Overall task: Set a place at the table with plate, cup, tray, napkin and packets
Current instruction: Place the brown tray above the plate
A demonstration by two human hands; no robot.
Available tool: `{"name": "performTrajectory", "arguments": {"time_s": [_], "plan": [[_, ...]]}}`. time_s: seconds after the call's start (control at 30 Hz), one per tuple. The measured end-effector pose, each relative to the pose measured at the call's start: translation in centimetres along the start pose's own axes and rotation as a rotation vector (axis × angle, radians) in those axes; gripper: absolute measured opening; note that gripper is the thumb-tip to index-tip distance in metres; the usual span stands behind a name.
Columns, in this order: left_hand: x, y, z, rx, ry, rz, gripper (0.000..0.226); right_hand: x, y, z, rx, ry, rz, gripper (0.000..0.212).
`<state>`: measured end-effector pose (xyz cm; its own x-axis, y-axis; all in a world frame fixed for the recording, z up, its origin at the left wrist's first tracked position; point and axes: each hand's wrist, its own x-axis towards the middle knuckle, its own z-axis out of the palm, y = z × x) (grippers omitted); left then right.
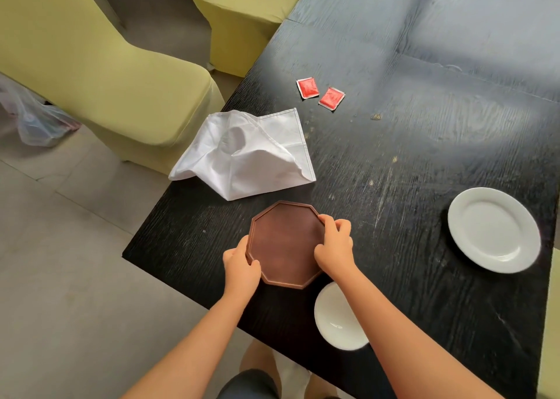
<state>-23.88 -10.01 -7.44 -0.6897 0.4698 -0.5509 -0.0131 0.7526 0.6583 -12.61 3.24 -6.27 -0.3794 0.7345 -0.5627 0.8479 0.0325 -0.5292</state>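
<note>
Brown octagonal tray (286,244) is sitting on the black tabletop (424,156), left hand (242,266) and right hand (335,247) both gripping its edges, fingers curled. White napkin (248,156) is lying crumpled just beyond

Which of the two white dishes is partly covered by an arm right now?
The near white dish by the table edge, under the right forearm; the far plate lies fully exposed.

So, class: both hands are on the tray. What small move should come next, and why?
Probably settle the tray flat and let go. The left hand and right hand grip opposite edges, while the napkin, packets and plate lie unplaced.
</note>
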Motion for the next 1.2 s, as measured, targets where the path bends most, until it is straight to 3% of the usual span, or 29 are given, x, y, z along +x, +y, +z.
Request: {"name": "performTrajectory", "arguments": {"time_s": [0.37,0.57,0.67,0.8,0.93,1.03,1.2], "plan": [[0.7,4.5,-0.5,-0.317,-0.181,0.035,0.061,0.5,2.6,-5.7,0.483,0.102,0.037,0.053],[0.4,10.6,2.6,-0.471,-0.123,0.041,0.037,0.4,5.2,-12.0,0.764,0.152,0.023,0.047],[-0.1,13.8,5.0,-0.559,-0.21,0.047,0.033,0.2,6.7,-14.9,0.914,0.219,-0.009,0.046],[-0.6,17.4,8.6,-0.423,-0.453,0.115,0.059,0.3,9.1,-18.5,1.017,0.35,0.015,0.043],[-0.6,20.7,12.4,-0.3,-0.524,0.224,0.065,0.7,12.6,-21.9,1.018,0.416,0.062,0.037],[-0.2,23.2,15.6,-0.267,-0.52,0.316,0.065,1.5,15.3,-24.3,0.951,0.486,0.066,0.034],[1.7,27.6,21.7,-0.268,-0.37,0.446,0.051,4.4,18.9,-28.6,0.933,0.552,0.05,0.034]]}}
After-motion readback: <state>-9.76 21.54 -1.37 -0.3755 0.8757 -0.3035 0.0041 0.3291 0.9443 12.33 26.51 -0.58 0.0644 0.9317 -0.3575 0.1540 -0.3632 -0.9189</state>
